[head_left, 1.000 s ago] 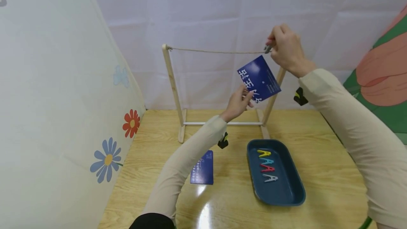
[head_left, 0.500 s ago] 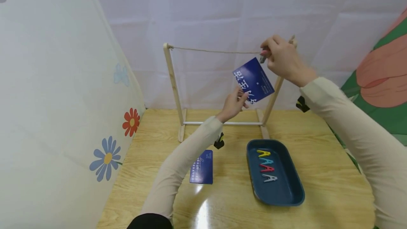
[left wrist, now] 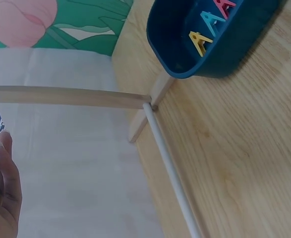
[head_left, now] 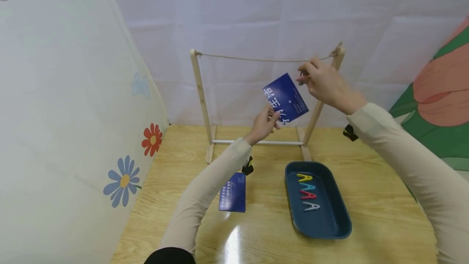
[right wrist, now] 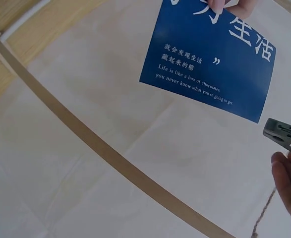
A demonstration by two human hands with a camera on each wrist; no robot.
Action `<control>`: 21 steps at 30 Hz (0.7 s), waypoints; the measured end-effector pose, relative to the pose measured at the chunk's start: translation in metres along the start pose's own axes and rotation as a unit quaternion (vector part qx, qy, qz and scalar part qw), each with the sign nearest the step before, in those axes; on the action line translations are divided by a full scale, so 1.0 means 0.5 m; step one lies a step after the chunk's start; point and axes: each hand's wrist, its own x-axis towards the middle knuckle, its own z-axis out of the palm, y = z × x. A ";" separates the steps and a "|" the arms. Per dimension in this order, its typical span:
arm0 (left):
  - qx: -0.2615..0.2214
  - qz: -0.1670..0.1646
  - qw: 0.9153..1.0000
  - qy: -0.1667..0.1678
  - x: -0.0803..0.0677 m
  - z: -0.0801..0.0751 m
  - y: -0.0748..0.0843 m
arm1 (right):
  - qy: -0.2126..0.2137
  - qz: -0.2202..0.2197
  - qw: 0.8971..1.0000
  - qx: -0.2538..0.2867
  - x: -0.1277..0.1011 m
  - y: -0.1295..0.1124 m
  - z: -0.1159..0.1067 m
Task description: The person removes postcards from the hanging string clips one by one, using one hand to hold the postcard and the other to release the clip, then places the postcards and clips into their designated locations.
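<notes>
My left hand (head_left: 264, 124) pinches the lower left corner of a blue card (head_left: 287, 97) with white lettering, held tilted in front of the wooden stand. My right hand (head_left: 327, 84) holds a grey clothespin (right wrist: 284, 133) between thumb and fingers. In the right wrist view the clothespin's tip is close to the card's corner, with a small gap between them. Behind and just above both hands, a thin twine line (head_left: 249, 58) runs between the tops of the stand's two posts (head_left: 200, 89). Nothing hangs from the visible part of the twine.
A dark blue tray (head_left: 327, 225) stands at the front right, with yellow, light blue, red and grey clothespins (head_left: 311, 206) in a row inside. A second blue card (head_left: 236, 196) lies on the wooden table (head_left: 271, 223), partly behind my left sleeve. A white bar (head_left: 282, 142) joins the stand's feet.
Both hands have come down, the left one also shifting left with the card. The clothespin in my right hand has dropped from the twine's height to below it, uncovering the twine's right end.
</notes>
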 end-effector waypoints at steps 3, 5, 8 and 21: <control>0.003 -0.008 1.000 0.002 -0.008 -0.006 -0.012 | -0.014 0.002 1.000 0.004 -0.010 -0.002 0.007; 0.001 -0.013 1.000 0.004 -0.012 -0.009 -0.019 | -0.016 0.004 1.000 0.005 -0.016 -0.003 0.010; 0.001 -0.017 1.000 0.004 -0.020 -0.012 -0.028 | -0.015 0.009 1.000 0.003 -0.025 -0.004 0.014; 0.001 -0.047 0.999 0.012 -0.072 -0.029 -0.087 | -0.063 -0.014 0.997 0.036 -0.065 -0.026 0.033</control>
